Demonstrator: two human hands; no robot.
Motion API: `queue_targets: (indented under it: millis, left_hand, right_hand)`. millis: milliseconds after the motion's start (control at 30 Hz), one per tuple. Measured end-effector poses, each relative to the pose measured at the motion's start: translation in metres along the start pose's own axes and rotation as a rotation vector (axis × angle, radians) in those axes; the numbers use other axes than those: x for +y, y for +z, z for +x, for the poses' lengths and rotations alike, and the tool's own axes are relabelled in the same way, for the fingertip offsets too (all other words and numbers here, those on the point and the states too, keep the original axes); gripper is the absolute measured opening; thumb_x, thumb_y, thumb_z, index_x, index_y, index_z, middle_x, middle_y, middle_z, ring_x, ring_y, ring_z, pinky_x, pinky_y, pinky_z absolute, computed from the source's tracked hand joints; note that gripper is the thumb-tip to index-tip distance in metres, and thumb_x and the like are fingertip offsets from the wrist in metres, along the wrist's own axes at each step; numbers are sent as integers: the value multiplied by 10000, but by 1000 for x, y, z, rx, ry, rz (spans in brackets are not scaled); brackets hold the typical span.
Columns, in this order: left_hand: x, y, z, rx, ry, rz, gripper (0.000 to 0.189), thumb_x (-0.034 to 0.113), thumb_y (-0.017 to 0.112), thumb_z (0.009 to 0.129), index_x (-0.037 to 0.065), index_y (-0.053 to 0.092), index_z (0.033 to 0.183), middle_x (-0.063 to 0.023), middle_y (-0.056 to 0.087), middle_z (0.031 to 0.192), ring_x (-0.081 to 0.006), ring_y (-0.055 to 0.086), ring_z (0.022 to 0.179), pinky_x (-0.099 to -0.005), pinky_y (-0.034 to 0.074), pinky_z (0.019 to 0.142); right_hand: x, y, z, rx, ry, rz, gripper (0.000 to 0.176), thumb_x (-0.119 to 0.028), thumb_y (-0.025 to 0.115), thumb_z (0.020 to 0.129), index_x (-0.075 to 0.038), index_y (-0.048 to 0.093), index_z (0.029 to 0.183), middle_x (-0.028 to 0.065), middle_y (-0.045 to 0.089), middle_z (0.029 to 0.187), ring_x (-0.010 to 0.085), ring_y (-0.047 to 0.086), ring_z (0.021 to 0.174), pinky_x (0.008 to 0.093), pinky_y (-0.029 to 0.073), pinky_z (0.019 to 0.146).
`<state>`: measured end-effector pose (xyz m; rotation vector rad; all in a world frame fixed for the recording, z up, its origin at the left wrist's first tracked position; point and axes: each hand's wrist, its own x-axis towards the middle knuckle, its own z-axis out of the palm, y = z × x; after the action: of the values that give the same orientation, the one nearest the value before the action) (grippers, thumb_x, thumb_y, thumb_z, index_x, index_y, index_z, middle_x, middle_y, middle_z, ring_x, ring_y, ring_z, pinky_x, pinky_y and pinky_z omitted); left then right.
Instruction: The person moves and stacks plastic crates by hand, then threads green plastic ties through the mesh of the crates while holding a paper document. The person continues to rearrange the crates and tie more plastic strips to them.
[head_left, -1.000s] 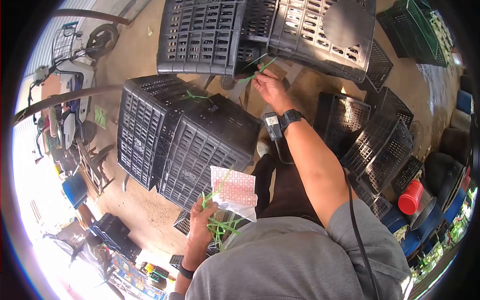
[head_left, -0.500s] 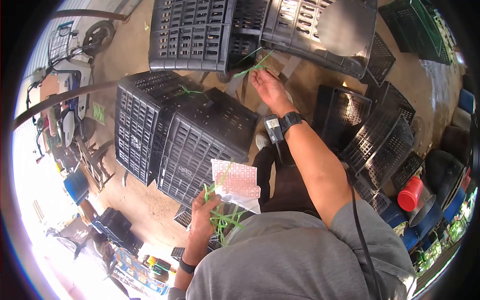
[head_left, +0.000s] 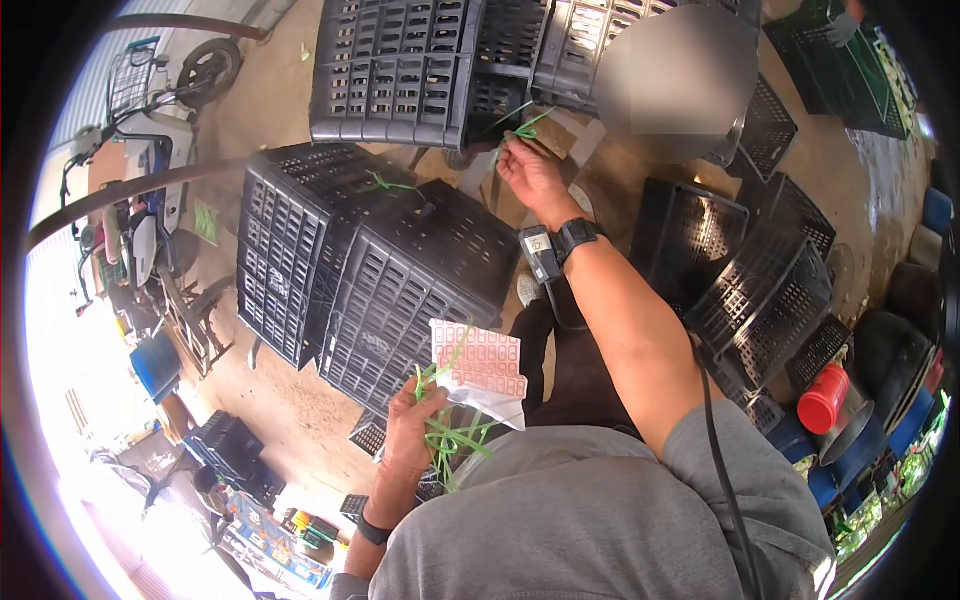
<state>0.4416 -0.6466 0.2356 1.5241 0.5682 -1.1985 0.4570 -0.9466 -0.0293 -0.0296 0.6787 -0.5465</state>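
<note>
My right hand (head_left: 530, 172) reaches forward and pinches a thin green tie (head_left: 527, 126) at the lower edge of a black plastic crate (head_left: 400, 70). A watch and a small device sit on that wrist. Close to my chest, my left hand (head_left: 415, 425) grips a bundle of green ties (head_left: 450, 440) together with a sheet of red and white labels (head_left: 482, 368). Two stacked black crates (head_left: 370, 265) stand in front of me, and one more green tie (head_left: 385, 184) is knotted on top of them.
More black crates (head_left: 760, 290) lie tilted on the right, with a red container (head_left: 822, 397) beside them. A green crate (head_left: 850, 60) is at the top right. A scooter (head_left: 150, 150) is parked on the left. The floor is bare concrete.
My right hand has stayed at the crate's edge with the green tie, shifting only slightly. My left hand with the ties and labels has barely moved.
</note>
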Motion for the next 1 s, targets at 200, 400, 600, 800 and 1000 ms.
queue_targets:
  millis: [200, 400, 600, 800, 1000]
  left_hand:
    - [3, 2, 2, 7, -10, 1, 112, -14, 568, 813, 68, 541, 884, -1, 568, 760, -64, 528, 595, -183, 406, 484]
    - [8, 3, 3, -9, -17, 38, 115, -1, 584, 804, 67, 543, 887, 8, 559, 731, -54, 507, 563, -181, 382, 462]
    - [8, 1, 7, -5, -3, 52, 117, 1, 586, 800, 67, 539, 884, 15, 546, 714, -54, 493, 540, -184, 372, 451]
    - [10, 6, 8, -7, -24, 31, 129, -12, 579, 795, 63, 534, 890, 16, 539, 705, -53, 490, 536, -181, 368, 446]
    - [19, 7, 8, 23, 30, 23, 139, -61, 554, 791, 46, 563, 880, -11, 559, 668, -85, 559, 520, -182, 445, 427]
  right_hand:
    - [-3, 5, -3, 65, -53, -142, 104, -124, 665, 822, -54, 604, 866, 44, 624, 776, 130, 591, 663, 269, 505, 617]
    - [-10, 22, -11, 275, -176, -665, 131, -138, 590, 867, -9, 576, 850, 67, 614, 703, 139, 570, 549, 264, 490, 507]
    - [-7, 6, -5, 139, -228, -671, 132, -141, 582, 873, -15, 571, 840, 68, 608, 701, 134, 570, 579, 256, 472, 522]
    - [-6, 2, -10, 147, -223, -566, 102, -139, 602, 838, -49, 584, 794, 37, 598, 684, 114, 546, 575, 242, 415, 513]
    - [-7, 28, -45, 15, -255, -654, 77, -122, 622, 804, -52, 590, 796, 23, 584, 667, 95, 531, 564, 223, 381, 509]
